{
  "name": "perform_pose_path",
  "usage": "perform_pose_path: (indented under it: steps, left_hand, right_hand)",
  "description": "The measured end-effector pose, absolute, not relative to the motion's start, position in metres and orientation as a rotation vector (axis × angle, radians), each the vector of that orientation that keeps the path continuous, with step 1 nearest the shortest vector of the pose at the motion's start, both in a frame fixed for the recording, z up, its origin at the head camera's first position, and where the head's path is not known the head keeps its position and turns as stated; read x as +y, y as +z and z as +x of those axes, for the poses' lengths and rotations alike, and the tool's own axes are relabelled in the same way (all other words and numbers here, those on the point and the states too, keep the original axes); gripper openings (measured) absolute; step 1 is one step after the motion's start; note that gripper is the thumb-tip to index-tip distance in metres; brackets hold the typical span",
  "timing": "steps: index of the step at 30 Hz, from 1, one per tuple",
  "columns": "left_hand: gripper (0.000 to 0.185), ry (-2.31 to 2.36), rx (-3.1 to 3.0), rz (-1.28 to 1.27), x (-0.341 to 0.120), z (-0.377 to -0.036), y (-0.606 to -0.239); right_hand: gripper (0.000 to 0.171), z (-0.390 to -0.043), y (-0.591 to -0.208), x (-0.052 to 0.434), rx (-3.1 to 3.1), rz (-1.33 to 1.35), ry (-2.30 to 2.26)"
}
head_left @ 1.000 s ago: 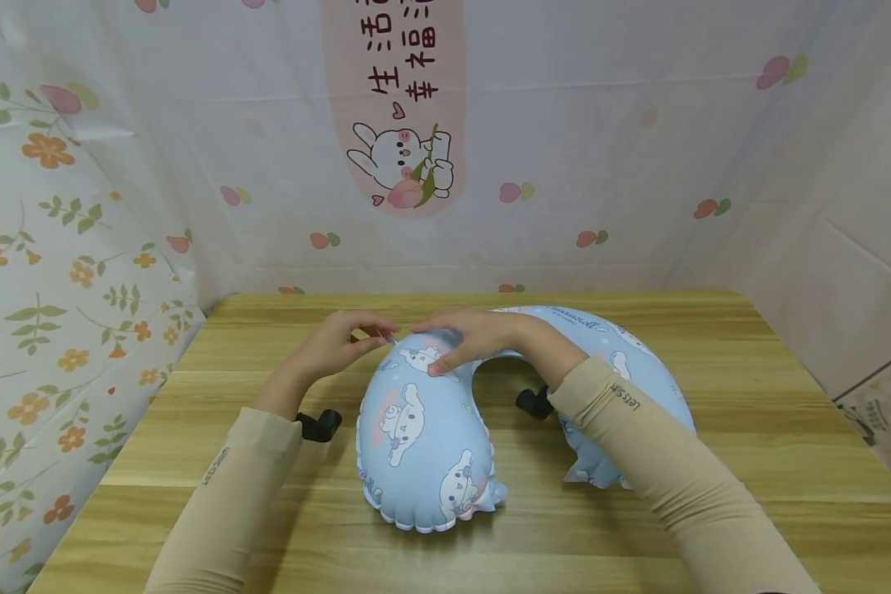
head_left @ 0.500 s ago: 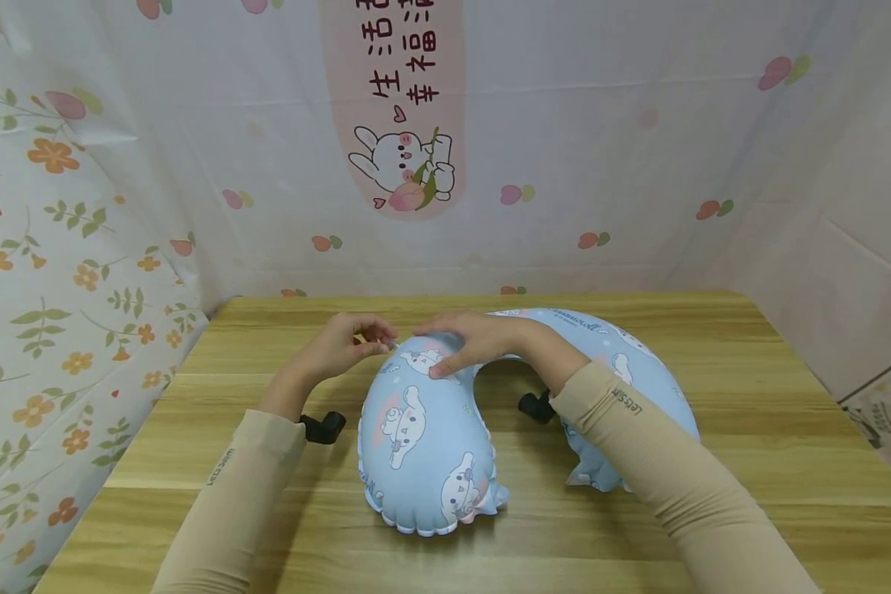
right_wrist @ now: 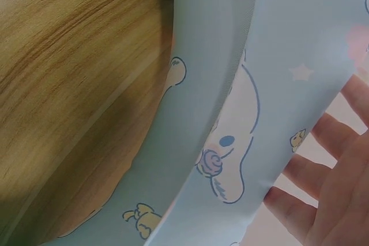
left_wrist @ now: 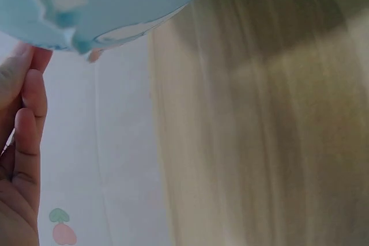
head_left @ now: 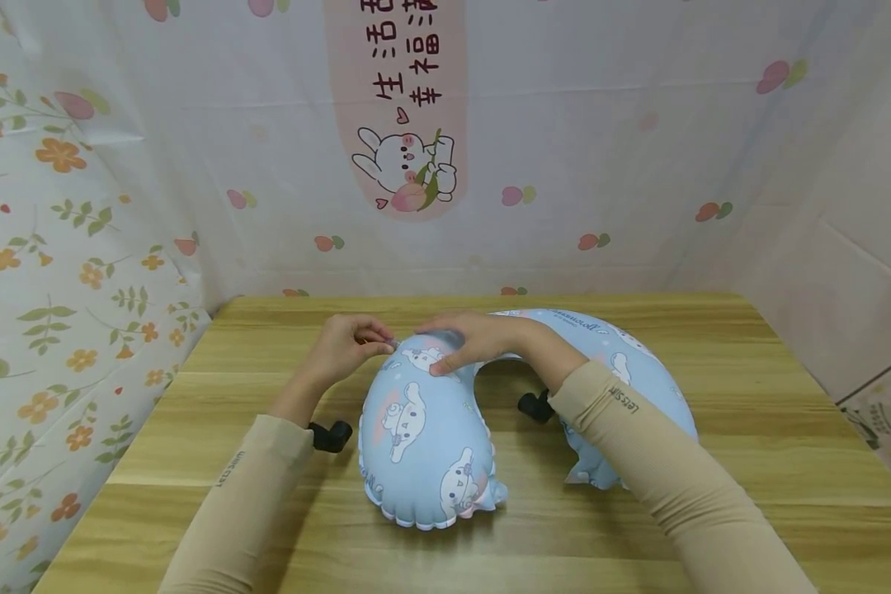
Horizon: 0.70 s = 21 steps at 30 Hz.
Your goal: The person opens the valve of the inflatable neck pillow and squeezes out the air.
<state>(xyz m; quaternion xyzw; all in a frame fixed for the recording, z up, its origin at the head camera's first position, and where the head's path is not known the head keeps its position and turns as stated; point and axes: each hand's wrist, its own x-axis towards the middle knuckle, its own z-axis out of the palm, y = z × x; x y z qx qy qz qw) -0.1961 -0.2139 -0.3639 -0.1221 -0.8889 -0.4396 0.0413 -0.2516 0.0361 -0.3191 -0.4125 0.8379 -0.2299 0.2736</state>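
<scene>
— Where is the pillow (head_left: 431, 429) found?

— A blue U-shaped pillow, printed with cartoon dogs, is seen lying on the table (head_left: 750, 429), near the middle. Its open end is turned toward the near edge, with the left lobe nearest.

— How is the left hand (head_left: 345, 346) placed?

— It is held at the far left curve of the pillow. Its fingertips are pinched on a small tab (head_left: 390, 341) at the pillow's edge; what the tab is cannot be told.

— And the right hand (head_left: 469, 337)?

— It is laid palm down on top of the pillow, just right of the tab, fingers nearly straight and pressed on the fabric. Nothing is gripped.

— Anything else noted?

— A printed cloth (head_left: 564, 148) is hung behind the table and along both sides.
</scene>
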Motion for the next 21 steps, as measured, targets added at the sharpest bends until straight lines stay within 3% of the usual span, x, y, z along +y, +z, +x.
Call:
perform_pose_path:
  steps: [21]
  left_hand:
    - [0.010,-1.556,-2.556,-0.337,-0.215,-0.197,-0.378]
  right_hand:
    - [0.076,-0.254,-0.323,0.033,2.252,-1.132,-0.622]
